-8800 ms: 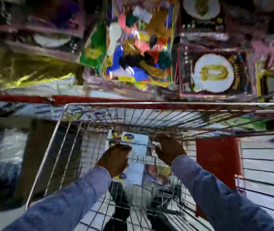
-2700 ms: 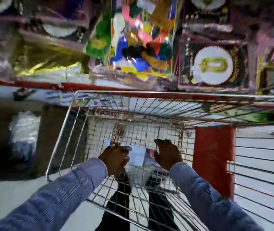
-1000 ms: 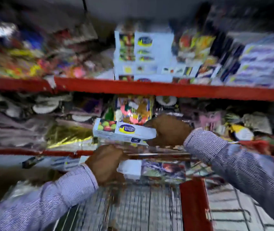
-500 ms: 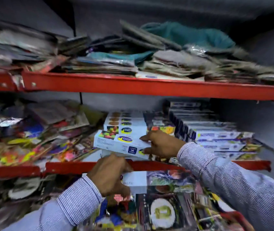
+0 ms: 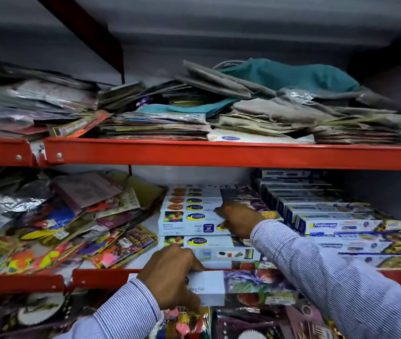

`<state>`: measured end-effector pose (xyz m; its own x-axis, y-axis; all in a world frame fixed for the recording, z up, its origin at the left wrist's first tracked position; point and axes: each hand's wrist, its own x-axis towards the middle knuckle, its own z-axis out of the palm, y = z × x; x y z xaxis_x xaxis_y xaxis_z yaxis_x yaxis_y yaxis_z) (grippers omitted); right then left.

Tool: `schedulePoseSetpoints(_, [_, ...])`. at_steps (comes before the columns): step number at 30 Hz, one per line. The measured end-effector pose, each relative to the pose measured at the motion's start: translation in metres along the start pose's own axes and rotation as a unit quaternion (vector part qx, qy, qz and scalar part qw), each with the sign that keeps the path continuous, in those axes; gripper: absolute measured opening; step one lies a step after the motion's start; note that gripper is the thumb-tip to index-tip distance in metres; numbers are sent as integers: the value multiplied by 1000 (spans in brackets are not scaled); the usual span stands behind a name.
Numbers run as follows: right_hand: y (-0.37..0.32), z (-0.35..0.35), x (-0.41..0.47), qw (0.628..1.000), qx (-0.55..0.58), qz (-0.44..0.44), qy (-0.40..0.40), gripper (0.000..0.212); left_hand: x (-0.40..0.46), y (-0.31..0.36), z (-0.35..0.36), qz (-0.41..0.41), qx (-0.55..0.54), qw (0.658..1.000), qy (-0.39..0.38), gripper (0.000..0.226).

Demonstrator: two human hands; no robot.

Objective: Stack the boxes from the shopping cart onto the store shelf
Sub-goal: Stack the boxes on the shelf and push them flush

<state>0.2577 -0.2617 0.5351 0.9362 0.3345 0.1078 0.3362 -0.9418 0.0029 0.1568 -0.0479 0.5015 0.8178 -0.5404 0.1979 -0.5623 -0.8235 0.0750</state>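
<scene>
A pale blue cling-film box (image 5: 189,222) lies on top of a stack of like boxes (image 5: 194,243) on the middle shelf (image 5: 109,275). My right hand (image 5: 237,220) rests on its right end, fingers spread over the top and front. My left hand (image 5: 172,276) grips a second long box (image 5: 231,287), white with a fruit picture, held level in front of the red shelf edge. More rows of the same boxes (image 5: 194,199) lie behind. The shopping cart is out of view.
Blue-and-white foil boxes (image 5: 336,223) are stacked at the right of the same shelf. Loose colourful packets (image 5: 55,231) pile up at the left. The upper shelf (image 5: 219,154) carries folded cloth and flat packs. Party items (image 5: 243,324) hang below.
My hands lifted two boxes out of the cart and up to the shelf. The right hand's box has gone from the air onto the stack. My view rose from cart to shelves.
</scene>
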Motion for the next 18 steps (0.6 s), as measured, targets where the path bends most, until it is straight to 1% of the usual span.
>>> schedulePoseSetpoints(4, [-1, 10, -1, 1000, 6, -5, 22, 48, 3, -2, 0, -4, -4, 1000, -7, 63])
schedulePoseSetpoints(6, [-1, 11, -2, 999, 1, -10, 37, 43, 4, -2, 1, -7, -7, 1000, -11, 63])
schedulePoseSetpoints(7, [-2, 12, -2, 999, 0, -13, 49, 33, 5, -1, 2, -10, -10, 1000, -13, 63])
schedulePoseSetpoints(8, [-2, 13, -2, 998, -7, -9, 59, 15, 5, -1, 3, -13, -11, 1000, -13, 63])
schedulePoseSetpoints(9, [-2, 12, -2, 998, -8, -5, 70, 5, 7, -1, 3, -15, -9, 1000, -10, 63])
schedulePoseSetpoints(10, [-2, 13, -2, 997, -10, 3, 81, 17, 7, 0, 4, -18, -6, 1000, -9, 64])
schedulePoseSetpoints(11, [-3, 12, -2, 996, -13, 5, 83, 21, 8, 0, 4, -19, -6, 1000, -7, 64])
schedulePoseSetpoints(14, [-5, 11, -3, 995, -22, 16, 101, 16, 11, -1, 4, -24, -10, 1000, -5, 64])
schedulePoseSetpoints(15, [-5, 11, -3, 994, -15, 15, 104, 18, 12, -1, 2, -23, -9, 1000, -3, 62])
schedulePoseSetpoints(18, [-2, 5, -2, 997, 16, 15, 78, 26, 19, 0, -7, -13, 9, 1000, 22, 58])
